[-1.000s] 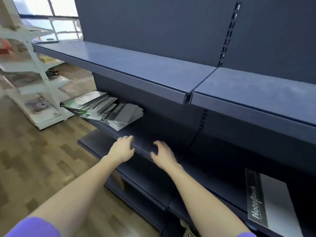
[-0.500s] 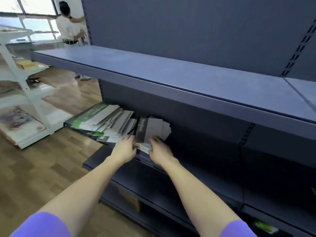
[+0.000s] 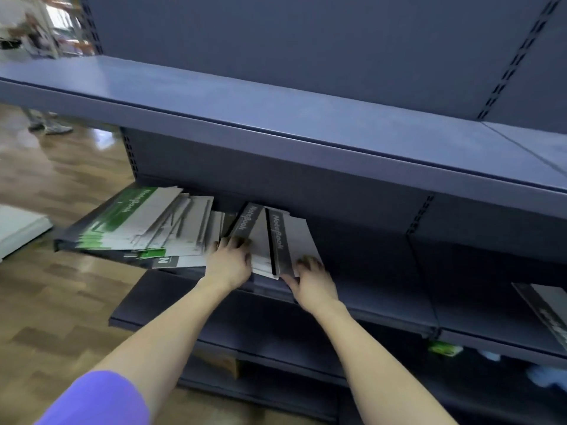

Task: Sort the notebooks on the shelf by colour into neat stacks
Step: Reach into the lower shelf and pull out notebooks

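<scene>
Now your left hand (image 3: 228,262) presses flat, fingers relaxed, on one grey notebook (image 3: 245,228); your right hand (image 3: 313,279) pinches the other grey notebook (image 3: 280,240) on the shelf (image 3: 383,305), beside a messy green pile (image 3: 138,228).

A left hand (image 3: 228,262) is resting its fingers on a grey-spined white notebook (image 3: 245,228), and a right hand (image 3: 313,279) is gripping another grey-spined white notebook (image 3: 294,240) at its three o'clock. Green-and-white notebooks (image 3: 144,222) are lying fanned at nine o'clock on the dark blue metal shelf (image 3: 383,302).
</scene>
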The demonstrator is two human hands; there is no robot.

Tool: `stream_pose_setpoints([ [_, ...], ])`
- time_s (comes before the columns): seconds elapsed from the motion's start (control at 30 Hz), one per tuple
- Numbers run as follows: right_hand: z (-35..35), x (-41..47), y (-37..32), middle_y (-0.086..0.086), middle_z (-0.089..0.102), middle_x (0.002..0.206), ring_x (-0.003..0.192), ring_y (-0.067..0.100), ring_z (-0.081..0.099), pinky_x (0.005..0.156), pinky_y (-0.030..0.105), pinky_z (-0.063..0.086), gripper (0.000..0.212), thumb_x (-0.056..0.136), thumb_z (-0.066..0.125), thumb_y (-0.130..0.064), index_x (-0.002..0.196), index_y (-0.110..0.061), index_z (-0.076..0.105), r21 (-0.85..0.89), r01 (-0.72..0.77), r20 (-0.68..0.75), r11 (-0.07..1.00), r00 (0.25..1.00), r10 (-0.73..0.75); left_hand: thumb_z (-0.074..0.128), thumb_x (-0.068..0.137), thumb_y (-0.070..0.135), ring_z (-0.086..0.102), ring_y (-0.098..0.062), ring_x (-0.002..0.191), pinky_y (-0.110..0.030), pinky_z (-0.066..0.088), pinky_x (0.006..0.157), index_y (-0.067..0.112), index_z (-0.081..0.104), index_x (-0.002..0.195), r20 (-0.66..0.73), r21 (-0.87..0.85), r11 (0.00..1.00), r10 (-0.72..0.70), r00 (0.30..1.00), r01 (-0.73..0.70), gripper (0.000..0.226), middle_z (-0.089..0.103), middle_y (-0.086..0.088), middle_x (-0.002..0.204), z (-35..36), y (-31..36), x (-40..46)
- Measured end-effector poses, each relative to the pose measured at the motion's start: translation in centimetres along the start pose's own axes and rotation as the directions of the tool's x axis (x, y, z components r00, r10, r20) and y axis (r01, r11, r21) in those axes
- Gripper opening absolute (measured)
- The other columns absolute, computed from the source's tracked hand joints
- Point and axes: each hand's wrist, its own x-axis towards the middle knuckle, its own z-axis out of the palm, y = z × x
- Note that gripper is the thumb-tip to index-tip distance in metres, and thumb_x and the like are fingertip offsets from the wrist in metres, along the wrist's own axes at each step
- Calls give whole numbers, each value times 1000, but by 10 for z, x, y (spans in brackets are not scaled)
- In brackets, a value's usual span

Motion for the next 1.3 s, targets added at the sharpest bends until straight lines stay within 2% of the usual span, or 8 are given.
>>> stream_pose_setpoints([
  [0.1, 2, -8, 0, 10, 55, 132, 120, 34, 50, 92, 38, 43, 50, 103, 40, -50, 126, -11, 60, 15, -46, -52, 999, 998, 47, 44, 96, 38, 45, -34, 122, -46, 31, 104, 25, 65, 122, -35, 25, 999, 22, 999, -21, 35, 53, -9, 135, 1, 7, -7],
  [0.2, 6, -17, -3, 13, 65, 103, 88, 38, 63, 70, 42, 49, 37, 98, 49, -43, 98, -12, 70, -32, -119, -218, 992, 970, 109, 51, 95, 37, 51, -38, 111, -44, 40, 93, 12, 68, 103, -111, -113, 992, 42, 993, -54, 32, 58, -16, 117, 6, 9, -15],
  [0.3, 19, -24, -4, 16, 65, 89, 75, 37, 62, 62, 44, 51, 25, 81, 80, -32, 86, -11, 69, -70, -208, -294, 976, 939, 179, 52, 96, 41, 52, -37, 119, -50, 35, 109, 13, 65, 96, -112, -204, 976, 56, 992, -79, 31, 64, -11, 113, 13, 10, -22],
  [0.53, 19, -25, -10, 18, 64, 101, 88, 41, 60, 72, 50, 51, 22, 84, 77, -33, 100, -17, 74, -142, -235, -208, 962, 957, 203, 46, 95, 50, 45, -30, 122, -48, 34, 106, 24, 54, 128, -29, -133, 988, 76, 997, -79, 43, 56, -2, 129, 2, 16, -28],
  [0.7, 14, -22, -14, 17, 46, 135, 123, 40, 39, 103, 52, 32, 36, 104, 41, -38, 131, -21, 58, -104, -250, -122, 963, 964, 237, 47, 95, 48, 35, -33, 122, -51, 35, 100, 25, 62, 113, 43, -169, 986, 27, 999, -19, 33, 48, -4, 132, -5, 23, -30],
  [1.0, 6, -25, -22, 12, 44, 140, 124, 35, 39, 102, 47, 32, 44, 99, 42, -56, 130, -26, 50, 4, -341, -46, 940, 939, 341, 46, 99, 52, 28, -34, 129, -51, 37, 96, 29, 58, 120, 47, -161, 985, -54, 997, 60, 33, 38, -9, 138, -4, 32, -41],
  [1.2, -18, -23, -18, 22, 36, 143, 130, 39, 34, 109, 45, 32, 110, 69, 75, -70, 148, -9, 27, 150, -596, 67, 789, 802, 594, 47, 99, 51, 20, -47, 135, -54, 35, 102, 33, 52, 130, 104, -144, 978, -135, 985, 149, 36, 22, -18, 155, -3, 39, -43],
  [1.3, -21, -24, -18, 23, 36, 144, 132, 38, 34, 111, 43, 34, 127, 57, 85, -67, 147, -3, 23, 238, -658, 106, 715, 749, 654, 49, 97, 54, 28, -48, 129, -51, 35, 101, 32, 47, 135, 83, -153, 970, -177, 981, 188, 44, 21, -22, 155, 1, 40, -46],
])
